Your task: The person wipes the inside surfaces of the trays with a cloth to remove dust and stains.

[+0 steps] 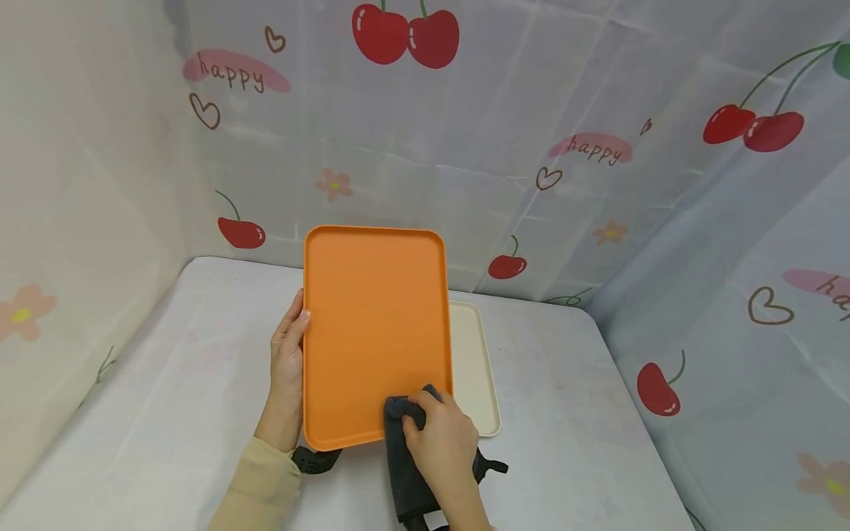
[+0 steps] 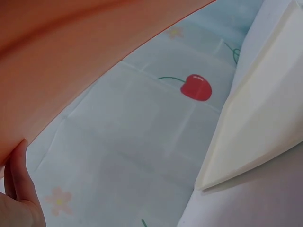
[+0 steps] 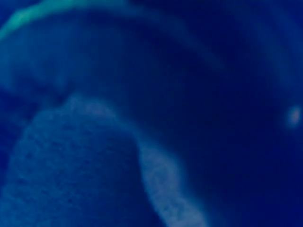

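Note:
An orange tray (image 1: 375,324) is held up with its inner face toward the head camera. My left hand (image 1: 287,369) grips its left edge, thumb at the front rim; the left wrist view shows fingers (image 2: 22,177) against the tray's underside (image 2: 71,61). My right hand (image 1: 443,439) pinches a dark grey cloth (image 1: 406,464) at the tray's lower right corner, and the cloth hangs down below it. Dark, blurred fabric (image 3: 71,161) fills much of the right wrist view, hiding that hand there.
Behind the orange tray a cream tray (image 1: 474,369) lies on the white-covered table (image 1: 558,413), partly hidden. A curtain (image 1: 425,133) printed with cherries stands along the back, and more of it lines both sides.

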A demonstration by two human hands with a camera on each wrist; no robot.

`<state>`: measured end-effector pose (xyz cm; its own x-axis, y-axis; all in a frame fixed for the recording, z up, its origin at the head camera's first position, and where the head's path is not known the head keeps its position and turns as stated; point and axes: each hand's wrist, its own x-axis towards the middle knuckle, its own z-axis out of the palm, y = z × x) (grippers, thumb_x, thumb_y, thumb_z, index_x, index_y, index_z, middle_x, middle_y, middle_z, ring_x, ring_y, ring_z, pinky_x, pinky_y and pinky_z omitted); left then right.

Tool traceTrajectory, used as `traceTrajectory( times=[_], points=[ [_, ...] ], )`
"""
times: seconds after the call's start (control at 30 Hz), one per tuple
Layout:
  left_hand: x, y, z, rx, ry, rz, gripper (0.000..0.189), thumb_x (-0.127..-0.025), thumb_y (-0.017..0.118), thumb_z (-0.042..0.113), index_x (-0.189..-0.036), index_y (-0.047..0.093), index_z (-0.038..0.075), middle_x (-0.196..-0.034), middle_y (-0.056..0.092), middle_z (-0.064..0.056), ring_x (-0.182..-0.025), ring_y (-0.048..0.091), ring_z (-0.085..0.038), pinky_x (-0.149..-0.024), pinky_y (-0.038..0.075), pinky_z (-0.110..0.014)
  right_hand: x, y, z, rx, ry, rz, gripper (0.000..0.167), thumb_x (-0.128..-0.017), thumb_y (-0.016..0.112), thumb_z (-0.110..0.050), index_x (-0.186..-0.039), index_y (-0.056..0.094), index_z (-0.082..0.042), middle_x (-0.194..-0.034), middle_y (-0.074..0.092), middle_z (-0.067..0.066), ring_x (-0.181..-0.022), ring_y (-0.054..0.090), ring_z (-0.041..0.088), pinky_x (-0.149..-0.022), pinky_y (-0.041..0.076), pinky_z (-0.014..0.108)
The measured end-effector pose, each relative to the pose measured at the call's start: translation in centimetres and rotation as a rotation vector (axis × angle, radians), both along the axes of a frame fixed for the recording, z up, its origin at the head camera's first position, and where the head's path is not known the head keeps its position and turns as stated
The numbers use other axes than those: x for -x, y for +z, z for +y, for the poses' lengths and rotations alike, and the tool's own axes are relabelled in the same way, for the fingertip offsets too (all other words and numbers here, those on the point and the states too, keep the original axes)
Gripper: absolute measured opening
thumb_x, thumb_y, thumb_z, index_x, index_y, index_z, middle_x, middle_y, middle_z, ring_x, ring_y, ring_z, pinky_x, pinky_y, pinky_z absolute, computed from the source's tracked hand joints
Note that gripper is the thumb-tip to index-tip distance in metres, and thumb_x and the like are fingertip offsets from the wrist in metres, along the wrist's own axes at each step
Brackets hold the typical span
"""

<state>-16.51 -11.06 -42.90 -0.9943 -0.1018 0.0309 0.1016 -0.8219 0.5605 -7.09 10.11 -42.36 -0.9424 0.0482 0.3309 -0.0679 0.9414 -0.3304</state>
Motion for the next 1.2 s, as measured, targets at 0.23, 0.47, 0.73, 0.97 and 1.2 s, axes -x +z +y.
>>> traceTrajectory(
  times=[0.23,0.47,0.73,0.97,1.2],
  points=[
    [0.0,0.1,0.1,0.019,0.008,0.013,0.04,-0.102,0.05,0.011,-0.141,0.055,0.02,-0.127,0.066,0.007,-0.105,0.068,-0.009,-0.088,0.057,-0.024,0.6,-0.7,3.0,0.003,-0.117,0.005,0.022,-0.07,0.084,-0.017,-0.09,0.077,-0.022,-0.077,0.064,0.001,-0.055,0.059,0.021,-0.044,0.043,0.032],
    [-0.1,-0.1,0.3,0.039,0.015,0.008,0.039,-0.102,0.051,0.011,-0.139,0.057,0.023,-0.126,0.066,0.007,-0.103,0.069,-0.008,-0.087,0.057,-0.024,0.9,-1.2,4.0,0.021,-0.149,0.029,0.021,-0.071,0.082,-0.016,-0.09,0.077,-0.022,-0.076,0.063,0.002,-0.053,0.056,0.023,-0.043,0.043,0.035],
    [0.0,-0.2,0.4,0.054,0.026,-0.003,0.042,-0.101,0.051,0.011,-0.142,0.052,0.02,-0.128,0.065,0.008,-0.105,0.068,-0.008,-0.088,0.057,-0.023,0.8,-1.1,4.1,0.044,-0.173,0.028,0.02,-0.071,0.083,-0.019,-0.09,0.077,-0.024,-0.076,0.062,0.001,-0.053,0.056,0.023,-0.044,0.044,0.035],
    [0.0,-0.1,0.4,0.074,0.04,-0.012,0.047,-0.101,0.053,0.013,-0.147,0.045,0.017,-0.13,0.064,0.009,-0.107,0.067,-0.008,-0.089,0.056,-0.023,0.7,-0.9,4.5,0.058,-0.187,0.047,0.021,-0.072,0.083,-0.019,-0.092,0.077,-0.023,-0.077,0.064,0.003,-0.051,0.056,0.024,-0.042,0.043,0.035],
    [0.2,-0.1,0.1,0.112,0.073,-0.08,0.05,-0.101,0.053,0.013,-0.149,0.042,0.016,-0.134,0.059,0.011,-0.109,0.064,-0.005,-0.089,0.055,-0.019,0.8,-0.5,5.8,0.076,-0.198,0.096,0.022,-0.073,0.083,-0.019,-0.094,0.077,-0.02,-0.079,0.065,0.006,-0.053,0.058,0.026,-0.043,0.044,0.035]
  ],
)
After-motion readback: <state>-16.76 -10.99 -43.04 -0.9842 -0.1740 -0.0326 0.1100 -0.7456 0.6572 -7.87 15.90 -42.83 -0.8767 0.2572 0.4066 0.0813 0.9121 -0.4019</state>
